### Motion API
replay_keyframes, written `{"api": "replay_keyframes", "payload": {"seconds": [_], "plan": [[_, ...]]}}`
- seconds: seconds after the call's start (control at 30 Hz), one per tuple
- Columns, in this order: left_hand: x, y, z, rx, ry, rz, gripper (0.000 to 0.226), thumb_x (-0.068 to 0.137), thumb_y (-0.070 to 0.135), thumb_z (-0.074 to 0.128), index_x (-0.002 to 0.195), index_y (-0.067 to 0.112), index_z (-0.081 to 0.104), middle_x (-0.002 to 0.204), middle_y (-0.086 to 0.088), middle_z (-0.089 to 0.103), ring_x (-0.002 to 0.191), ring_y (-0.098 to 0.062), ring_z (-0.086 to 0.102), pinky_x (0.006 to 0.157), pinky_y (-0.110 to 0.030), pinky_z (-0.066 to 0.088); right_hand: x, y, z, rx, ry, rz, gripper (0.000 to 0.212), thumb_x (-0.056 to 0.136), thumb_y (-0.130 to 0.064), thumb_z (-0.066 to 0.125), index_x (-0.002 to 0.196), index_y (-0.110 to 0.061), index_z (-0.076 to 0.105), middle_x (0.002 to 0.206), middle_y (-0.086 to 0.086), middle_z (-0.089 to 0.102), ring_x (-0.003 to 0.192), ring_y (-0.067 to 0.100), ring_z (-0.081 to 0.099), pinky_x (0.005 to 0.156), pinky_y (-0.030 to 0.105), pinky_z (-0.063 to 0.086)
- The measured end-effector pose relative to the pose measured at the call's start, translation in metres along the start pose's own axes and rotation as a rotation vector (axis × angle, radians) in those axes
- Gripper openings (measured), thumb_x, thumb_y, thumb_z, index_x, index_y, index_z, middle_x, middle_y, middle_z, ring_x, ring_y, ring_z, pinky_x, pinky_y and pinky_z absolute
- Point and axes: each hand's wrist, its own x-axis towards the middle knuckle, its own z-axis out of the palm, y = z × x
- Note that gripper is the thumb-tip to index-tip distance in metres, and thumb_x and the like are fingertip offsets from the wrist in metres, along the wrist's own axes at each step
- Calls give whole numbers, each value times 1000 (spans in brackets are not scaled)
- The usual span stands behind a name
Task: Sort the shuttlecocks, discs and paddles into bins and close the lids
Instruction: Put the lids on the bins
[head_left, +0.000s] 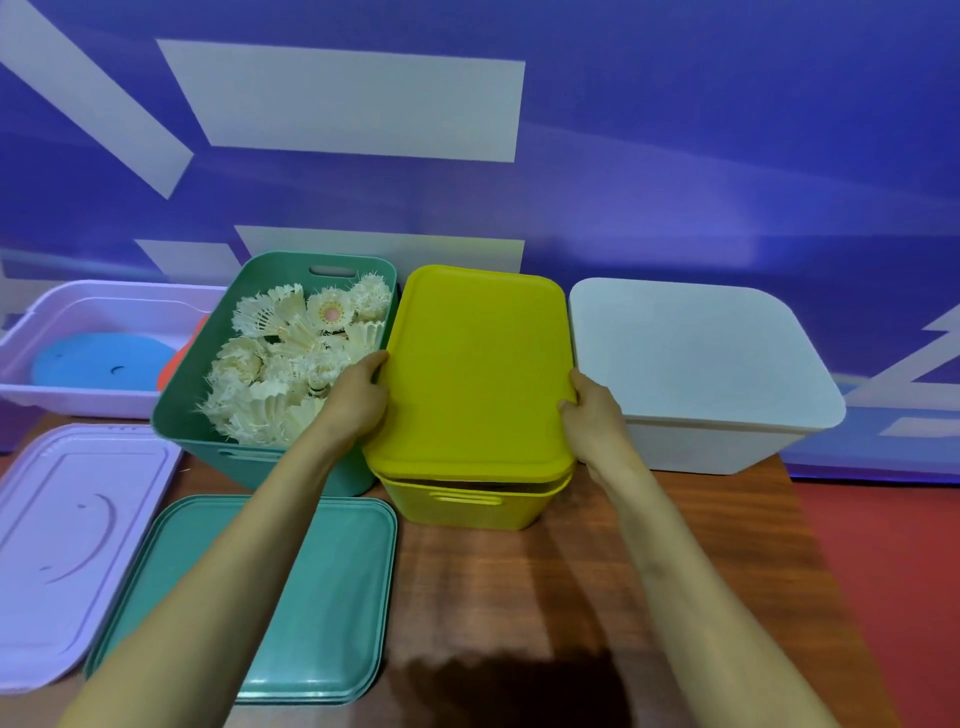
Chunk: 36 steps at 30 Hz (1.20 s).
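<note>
A yellow lid (475, 364) lies on top of the yellow bin (467, 501), its near edge slightly raised above the rim. My left hand (356, 397) grips the lid's left edge and my right hand (589, 418) grips its right edge. Left of it stands a green bin (182, 415), uncovered and full of white shuttlecocks (291, 364). Further left, a lilac bin (31, 395) holds a blue disc (98, 361), and an orange item (176, 353) shows beside it. A white bin (711, 447) at the right has its white lid (696, 353) on.
A green lid (322, 597) and a lilac lid (67, 530) lie flat on the wooden table (571, 597) at the near left. A blue and white wall stands right behind the bins. Red floor (893, 571) shows beyond the table's right edge.
</note>
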Motion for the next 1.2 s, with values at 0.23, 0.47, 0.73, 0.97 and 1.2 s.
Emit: {"api": "replay_keyframes", "payload": {"seconds": [0.23, 0.47, 0.73, 0.97, 1.2], "plan": [[-18, -13, 11, 106, -32, 41, 53, 96, 3, 40, 147, 5, 25, 152, -12, 29, 138, -29, 29, 111, -38, 26, -7, 16, 8, 114, 22, -39, 52, 95, -2, 41, 146, -7, 30, 147, 10, 39, 132, 26, 41, 109, 39, 35], [-33, -21, 39, 557, 12, 211, 53, 102, 29, 28, 149, 6, 15, 158, -11, 3, 146, -27, -4, 117, -37, -1, -19, 33, 24, 48, 77, -93, 52, 94, -2, 42, 145, -9, 33, 146, 9, 41, 131, 27, 42, 106, 31, 36], [-46, -27, 66, 782, 112, 316, 103, 72, 70, -25, 150, 19, 17, 158, -10, 11, 146, -24, 4, 117, -41, -4, -14, 19, 43, -337, 167, -529, 46, 96, -13, 49, 141, -6, 40, 153, 15, 26, 144, 29, 16, 118, 34, 13], [-44, -26, 71, 797, 142, 298, 92, 84, 67, -13, 145, 16, 34, 152, -15, 28, 143, -30, 21, 116, -45, 7, 20, 5, 57, -719, 93, -361, 70, 98, -54, 19, 151, -10, 4, 158, 16, 0, 146, 28, -5, 119, 40, -2], [-20, -11, 57, 753, 127, 332, 63, 90, 62, 25, 133, 18, 40, 135, -13, 37, 129, -31, 32, 113, -45, 21, 43, -5, 28, -637, 119, -471, 51, 98, -41, 38, 140, -13, 40, 142, 14, 37, 130, 30, 30, 108, 37, 25]]}}
